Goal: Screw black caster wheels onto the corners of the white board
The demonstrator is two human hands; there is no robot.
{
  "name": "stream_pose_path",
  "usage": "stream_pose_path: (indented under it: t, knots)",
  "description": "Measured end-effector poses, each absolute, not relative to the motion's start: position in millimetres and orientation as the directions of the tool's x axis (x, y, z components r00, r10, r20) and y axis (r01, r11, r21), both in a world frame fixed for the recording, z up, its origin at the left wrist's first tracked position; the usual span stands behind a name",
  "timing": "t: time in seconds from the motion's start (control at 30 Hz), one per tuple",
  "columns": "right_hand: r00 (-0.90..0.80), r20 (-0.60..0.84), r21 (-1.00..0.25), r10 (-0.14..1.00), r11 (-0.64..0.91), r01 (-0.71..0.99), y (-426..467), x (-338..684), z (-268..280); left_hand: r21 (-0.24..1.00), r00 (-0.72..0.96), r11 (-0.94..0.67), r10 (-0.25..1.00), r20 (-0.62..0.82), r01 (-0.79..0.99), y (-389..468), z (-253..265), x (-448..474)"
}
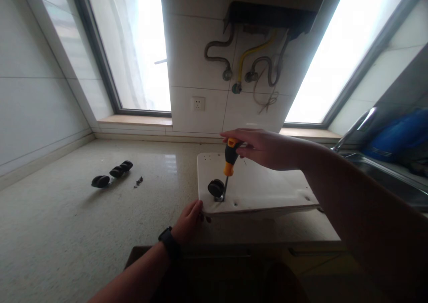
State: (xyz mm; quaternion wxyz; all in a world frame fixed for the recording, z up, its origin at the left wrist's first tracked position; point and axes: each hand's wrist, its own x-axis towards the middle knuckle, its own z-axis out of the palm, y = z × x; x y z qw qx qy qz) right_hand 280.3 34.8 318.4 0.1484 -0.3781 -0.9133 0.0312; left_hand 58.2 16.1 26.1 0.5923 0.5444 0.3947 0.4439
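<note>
My right hand (245, 143) is closed around the top of a screwdriver (230, 157) with a black and orange handle. Its shaft points down, the tip at the metal plate of a black caster wheel (216, 188). That caster stands at the near left corner of a white board (257, 182) lying on the counter. My left hand (190, 216), a dark watch on its wrist, grips the board's near left corner, with some fingers hidden below the edge. Three loose black casters (100, 181) and several small screws (138, 182) lie to the left on the counter.
The speckled counter (157, 223) runs up to a tiled wall with a socket (198, 104). Pipes and valves (236, 88) hang below a wall unit. At the right are a metal sink (384, 178), a faucet (357, 124) and a blue bag-like thing (401, 133).
</note>
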Motion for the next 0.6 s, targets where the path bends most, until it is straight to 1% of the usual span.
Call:
stream_pose_path:
  t: [0.1,0.13,0.2,0.4,0.53,0.57,0.6]
  knots:
    - [-0.712,0.194,-0.261,0.675,0.735,0.626,36,285,319,0.997,0.295,-0.006,0.955,0.030,-0.082,15,29,58]
    - [-0.717,0.193,-0.265,0.670,0.739,0.619,37,286,320,0.997,0.293,-0.008,0.956,0.030,-0.078,15,29,57]
    - [-0.703,0.200,-0.236,0.682,0.730,0.641,37,285,323,0.997,0.296,-0.004,0.955,0.027,-0.079,15,29,57]
    - [-0.575,0.218,0.023,0.788,0.585,0.811,33,278,329,0.997,0.312,0.006,0.950,0.020,-0.081,16,26,58]
    - [-0.520,0.285,0.236,0.805,0.467,0.852,28,270,328,0.997,0.300,0.024,0.954,0.000,-0.076,16,26,59]
    - [-0.514,0.292,0.276,0.807,0.444,0.853,27,269,328,0.997,0.295,0.023,0.955,-0.001,-0.073,15,27,59]
    - [-0.515,0.292,0.289,0.806,0.439,0.851,27,269,327,0.997,0.294,0.021,0.956,0.000,-0.070,15,27,58]
